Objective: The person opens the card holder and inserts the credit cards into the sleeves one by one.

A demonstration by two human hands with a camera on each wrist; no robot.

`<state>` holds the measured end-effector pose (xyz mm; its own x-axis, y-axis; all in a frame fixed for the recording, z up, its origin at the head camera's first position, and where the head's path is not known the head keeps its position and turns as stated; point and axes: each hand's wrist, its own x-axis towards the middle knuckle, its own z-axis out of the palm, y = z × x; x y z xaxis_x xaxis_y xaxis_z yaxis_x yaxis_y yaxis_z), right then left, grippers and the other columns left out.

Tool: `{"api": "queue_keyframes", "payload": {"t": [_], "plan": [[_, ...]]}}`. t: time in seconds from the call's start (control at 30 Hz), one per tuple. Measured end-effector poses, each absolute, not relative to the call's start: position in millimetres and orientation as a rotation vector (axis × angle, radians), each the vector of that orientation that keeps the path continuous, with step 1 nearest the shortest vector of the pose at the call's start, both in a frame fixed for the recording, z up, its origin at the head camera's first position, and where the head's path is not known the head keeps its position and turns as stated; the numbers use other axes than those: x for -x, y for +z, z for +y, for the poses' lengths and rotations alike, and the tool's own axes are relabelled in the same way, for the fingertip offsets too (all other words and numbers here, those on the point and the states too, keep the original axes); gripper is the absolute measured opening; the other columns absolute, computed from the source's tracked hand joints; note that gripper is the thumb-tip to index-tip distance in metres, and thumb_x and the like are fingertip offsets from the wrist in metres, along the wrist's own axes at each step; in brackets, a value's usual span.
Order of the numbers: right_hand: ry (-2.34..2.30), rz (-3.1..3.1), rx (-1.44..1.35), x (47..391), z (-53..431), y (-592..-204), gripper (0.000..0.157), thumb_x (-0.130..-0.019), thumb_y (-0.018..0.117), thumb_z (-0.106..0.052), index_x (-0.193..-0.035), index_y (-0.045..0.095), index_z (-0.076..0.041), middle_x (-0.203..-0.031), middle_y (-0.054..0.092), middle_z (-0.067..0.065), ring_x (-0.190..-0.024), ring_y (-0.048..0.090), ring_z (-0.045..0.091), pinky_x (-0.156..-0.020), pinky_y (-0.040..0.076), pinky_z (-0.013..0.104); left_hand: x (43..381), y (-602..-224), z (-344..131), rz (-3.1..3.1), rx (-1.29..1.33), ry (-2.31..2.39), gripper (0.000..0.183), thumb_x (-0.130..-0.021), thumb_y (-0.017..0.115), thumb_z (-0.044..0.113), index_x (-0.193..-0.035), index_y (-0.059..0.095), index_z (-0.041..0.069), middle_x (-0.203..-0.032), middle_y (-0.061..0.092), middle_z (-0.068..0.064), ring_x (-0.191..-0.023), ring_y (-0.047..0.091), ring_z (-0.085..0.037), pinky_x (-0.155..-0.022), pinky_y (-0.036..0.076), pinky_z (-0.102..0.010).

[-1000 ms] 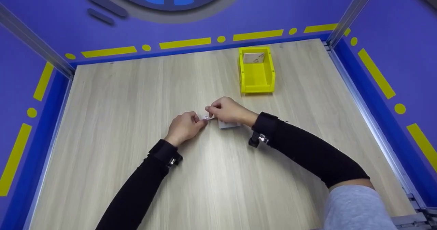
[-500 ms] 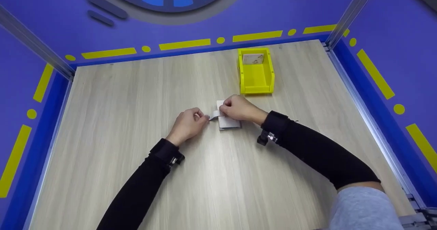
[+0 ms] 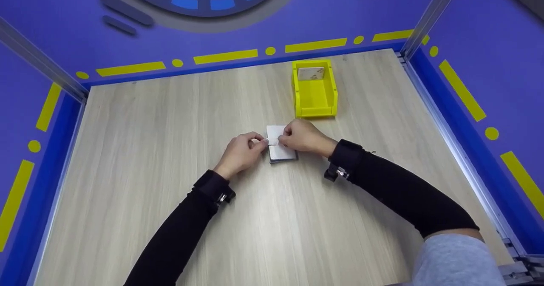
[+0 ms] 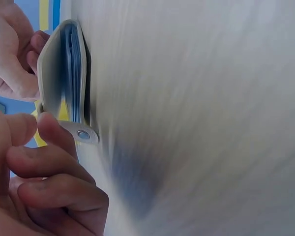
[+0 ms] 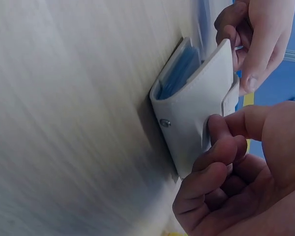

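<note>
A small off-white card holder lies on the wooden table between the hands. Bluish clear sleeves show inside it, and its cover stands partly raised. A narrow strap with a metal snap reaches past the sleeves; a metal stud sits on the opposite side. At the strap, my left hand pinches the holder's edge between thumb and index finger. My right hand pinches at the cover with thumb and index finger, its other fingers curled.
Behind the hands stands a yellow bin with a patterned card against its back wall. Blue panels enclose the wooden table at the back and sides.
The strap stretched left from the card holder between the hands; now it lies close against the holder. My left hand has moved right to the holder; my right hand has shifted right.
</note>
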<state>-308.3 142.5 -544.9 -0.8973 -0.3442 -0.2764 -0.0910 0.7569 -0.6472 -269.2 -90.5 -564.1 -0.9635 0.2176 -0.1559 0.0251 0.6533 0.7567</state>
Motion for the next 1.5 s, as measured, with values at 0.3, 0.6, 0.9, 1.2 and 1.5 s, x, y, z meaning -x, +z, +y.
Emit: {"api": "queue_keyframes", "payload": {"t": [0.3, 0.6, 0.9, 1.2, 1.5], "plan": [[-0.807, 2.703, 0.221, 309.5, 152.0, -546.0, 0.026, -0.098, 0.075, -0.033, -0.086, 0.076, -0.010, -0.077, 0.063, -0.001, -0.071, 0.056, 0.017, -0.064, 0.042, 0.028, 268.1, -567.9, -92.9, 2.706, -0.130, 1.070, 0.021, -0.104, 0.073, 0.036, -0.108, 0.079, 0.017, -0.073, 0.058, 0.007, -0.068, 0.054, -0.014, -0.069, 0.041, -0.031], [-0.826, 2.688, 0.202, 308.2, 143.7, -545.8, 0.034, -0.096, 0.074, -0.033, -0.111, 0.076, -0.003, -0.108, 0.075, 0.012, -0.095, 0.064, 0.025, -0.082, 0.049, 0.033, 269.5, -565.7, -92.5, 2.720, -0.106, 0.991, 0.018, -0.101, 0.075, 0.035, -0.102, 0.079, 0.018, -0.078, 0.061, 0.006, -0.074, 0.057, -0.017, -0.070, 0.041, -0.032], [-1.053, 2.571, 0.181, 309.8, 141.7, -529.6, 0.033, -0.096, 0.077, -0.024, -0.122, 0.066, -0.007, -0.100, 0.064, 0.006, -0.087, 0.060, 0.018, -0.074, 0.049, 0.028, 269.9, -564.9, -94.6, 2.697, -0.030, 1.002, 0.017, -0.101, 0.074, 0.035, -0.104, 0.078, 0.019, -0.080, 0.066, 0.006, -0.072, 0.057, -0.016, -0.067, 0.041, -0.033], [-1.235, 2.648, 0.292, 320.6, 148.2, -490.2, 0.029, -0.093, 0.080, -0.018, -0.118, 0.066, -0.012, -0.101, 0.065, 0.005, -0.090, 0.061, 0.020, -0.074, 0.053, 0.030, 266.3, -564.4, -99.3, 2.709, -0.011, 1.044, 0.021, -0.102, 0.075, 0.039, -0.107, 0.078, 0.019, -0.084, 0.068, 0.003, -0.077, 0.060, -0.019, -0.073, 0.043, -0.034], [-1.167, 2.812, 0.640, 315.1, 139.2, -500.9, 0.027, -0.095, 0.080, -0.014, -0.117, 0.065, -0.012, -0.102, 0.064, 0.006, -0.095, 0.060, 0.022, -0.081, 0.050, 0.036, 259.2, -555.9, -93.2, 2.697, -0.041, 1.046, 0.024, -0.105, 0.070, 0.041, -0.107, 0.080, 0.019, -0.082, 0.068, 0.003, -0.077, 0.062, -0.019, -0.075, 0.045, -0.034]]}}
